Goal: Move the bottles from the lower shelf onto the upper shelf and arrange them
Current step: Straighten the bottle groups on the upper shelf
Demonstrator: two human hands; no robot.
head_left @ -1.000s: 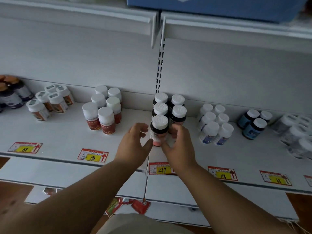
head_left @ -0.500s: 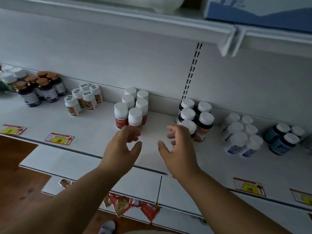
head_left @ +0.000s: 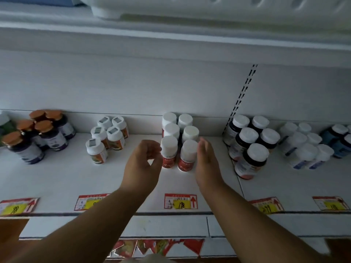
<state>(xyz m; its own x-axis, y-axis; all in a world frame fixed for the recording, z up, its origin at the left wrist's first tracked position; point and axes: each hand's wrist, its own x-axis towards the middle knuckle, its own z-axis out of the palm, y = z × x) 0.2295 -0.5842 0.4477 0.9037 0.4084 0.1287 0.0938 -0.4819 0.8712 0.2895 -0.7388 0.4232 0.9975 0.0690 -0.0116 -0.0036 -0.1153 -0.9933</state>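
White metal shelf (head_left: 57, 179), deep and flat, with a pale back panel and a slotted upright strip (head_left: 245, 93) behind; it carries every bottle group in view. Landmark: the cluster of six white-capped red-label plastic bottles (head_left: 178, 141), two columns, three rows, packed tight toward the back wall, likely so the stock faces forward over its red-and-yellow price tag (head_left: 180, 201) at the shelf's front edge. Above the cluster hangs another white shelf board with a white perforated plastic basket (head_left: 228, 8) on it.

Left hand (head_left: 142, 164) just left of the cluster's front row, fingers curled loosely with thumb near fingertips, holding nothing; fingertips about touching the front-left bottle, contact unclear. Right hand (head_left: 206, 164) just right of the front row, fingers straight, flat against the front-right bottle's side. Hands bracket the group, probably to square it up or squeeze rows together.

Right of the cluster: dark bottles with white caps and pink-bottomed labels (head_left: 248, 149), then white bottles with blue labels (head_left: 303, 147). Left of it: small white-capped bottles with orange labels (head_left: 106, 139), further left dark bottles with orange caps (head_left: 36, 133).

Below the cluster, a lower white shelf edge, red packets (head_left: 157, 247) under it. Dim shop lighting.
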